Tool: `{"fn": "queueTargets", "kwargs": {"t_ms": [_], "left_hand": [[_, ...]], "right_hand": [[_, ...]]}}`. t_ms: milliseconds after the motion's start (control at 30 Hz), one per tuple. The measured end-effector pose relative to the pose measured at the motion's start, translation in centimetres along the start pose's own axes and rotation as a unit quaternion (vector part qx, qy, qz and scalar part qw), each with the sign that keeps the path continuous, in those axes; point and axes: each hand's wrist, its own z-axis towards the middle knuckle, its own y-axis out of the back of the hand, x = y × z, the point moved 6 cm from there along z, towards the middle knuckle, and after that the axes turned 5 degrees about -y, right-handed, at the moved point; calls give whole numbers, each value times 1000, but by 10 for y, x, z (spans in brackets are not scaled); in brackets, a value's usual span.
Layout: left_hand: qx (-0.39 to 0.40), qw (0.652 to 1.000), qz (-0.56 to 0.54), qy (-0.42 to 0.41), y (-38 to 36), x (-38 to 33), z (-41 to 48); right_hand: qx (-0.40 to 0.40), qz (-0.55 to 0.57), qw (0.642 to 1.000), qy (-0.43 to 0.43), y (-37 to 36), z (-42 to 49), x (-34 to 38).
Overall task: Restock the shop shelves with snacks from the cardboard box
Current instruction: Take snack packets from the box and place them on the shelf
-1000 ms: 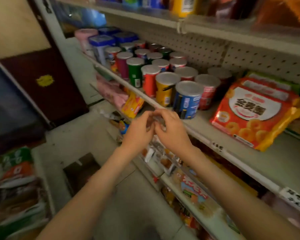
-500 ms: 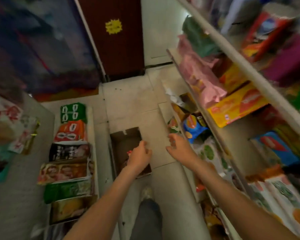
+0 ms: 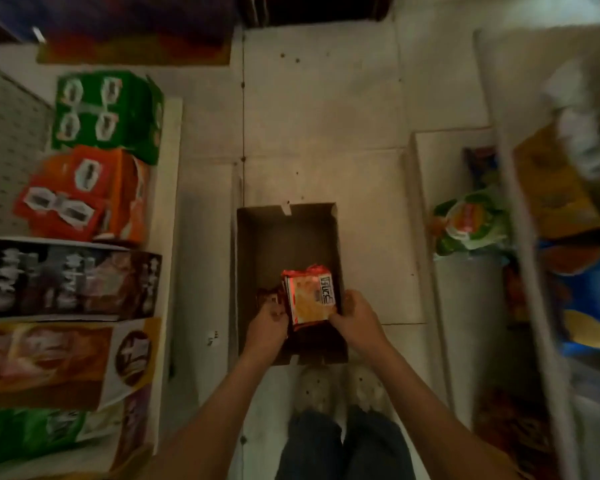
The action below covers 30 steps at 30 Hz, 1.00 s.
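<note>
An open cardboard box (image 3: 288, 233) lies on the tiled floor just ahead of my feet. Inside it, near the front, a red and orange snack packet (image 3: 310, 297) stands tilted up. My right hand (image 3: 355, 320) grips its right lower edge. My left hand (image 3: 269, 325) curls round its left side, where a darker red-brown packet (image 3: 269, 297) shows beside it. The far half of the box shows only bare cardboard.
A low shelf on the left carries green (image 3: 104, 112), orange (image 3: 84, 192), dark (image 3: 66, 278) and brown (image 3: 59, 362) snack boxes. On the right, shelf rails (image 3: 530, 237) hold a green crisp bag (image 3: 471, 223) and blue bags (image 3: 589, 296). My shoes (image 3: 340, 389) stand behind the box.
My view swung from the can shelf down to the floor. Both hands dropped into the cardboard box and took hold of the red and orange packet.
</note>
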Motion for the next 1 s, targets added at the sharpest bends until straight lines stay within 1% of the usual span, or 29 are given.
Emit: {"fn": "queueTargets", "kwargs": {"t_ms": [133,233,333,467,533,700,800,1000], "left_hand": [[-4,997,-44,57,-45,63,75],[2,993,-84,81,-73,92,105],[7,986,-142,89,-91,103,124],[11,981,-180,78,-107,110,143],[16,978,-192,82,-111,110,150],[20,974,-205,95,-118,106,160],[3,974,-199,105,-121,106,164],[-1,968,-214,134,-124,109,165]], "right_hand": [[18,31,999,-36,-56,89,-43],[17,38,998,-53,-81,132,-68],[-16,6,997,-69,-96,161,-89],[-25,25,993,-113,-108,181,-103],[-28,61,987,-147,-111,191,-110],[-38,139,971,-189,-113,206,-116],[-24,162,966,-201,-113,208,-116],[-7,170,965,-198,-114,206,-116]]}}
